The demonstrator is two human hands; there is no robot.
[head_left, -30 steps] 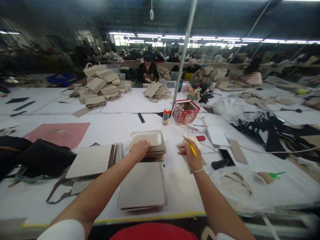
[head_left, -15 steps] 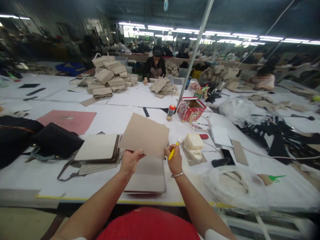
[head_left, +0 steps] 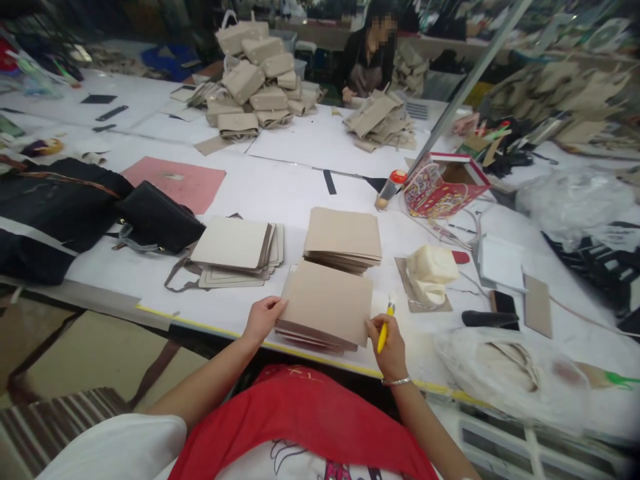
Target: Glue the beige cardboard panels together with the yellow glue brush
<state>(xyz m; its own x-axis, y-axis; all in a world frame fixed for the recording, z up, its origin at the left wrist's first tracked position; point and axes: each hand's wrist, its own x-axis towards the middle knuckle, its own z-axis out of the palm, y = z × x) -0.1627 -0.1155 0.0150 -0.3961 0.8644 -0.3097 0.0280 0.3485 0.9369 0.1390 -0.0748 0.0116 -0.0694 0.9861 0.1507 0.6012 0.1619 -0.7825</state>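
Observation:
A flat beige panel (head_left: 327, 297) lies over the near stack of panels (head_left: 313, 339) at the table's front edge. My left hand (head_left: 264, 319) is closed, pinching its left edge between thumb and fingers. At the panel's right edge, my right hand (head_left: 390, 343) grips the corner with its fingertips. A slim yellow pen-like tool (head_left: 383, 333) with a pale tip also sits in that hand, pointing up; its exact kind is unclear. Just behind the panel stands another stack of beige panels (head_left: 343, 233). Left of it is a pile of pale rounded-corner panels (head_left: 233, 243) with a strap.
A cream plastic container (head_left: 433, 267) stands on a board to the right, near a red patterned box (head_left: 445, 187) and a red-lidded jar (head_left: 391, 190). A clear plastic bag (head_left: 515, 373) lies front right. Black bags (head_left: 160, 217) rest left. A co-worker (head_left: 370, 53) sits opposite.
The panel has come down from a raised, tilted position onto the near stack, both hands still on its edges. The stack behind is now uncovered. My view has tipped downward.

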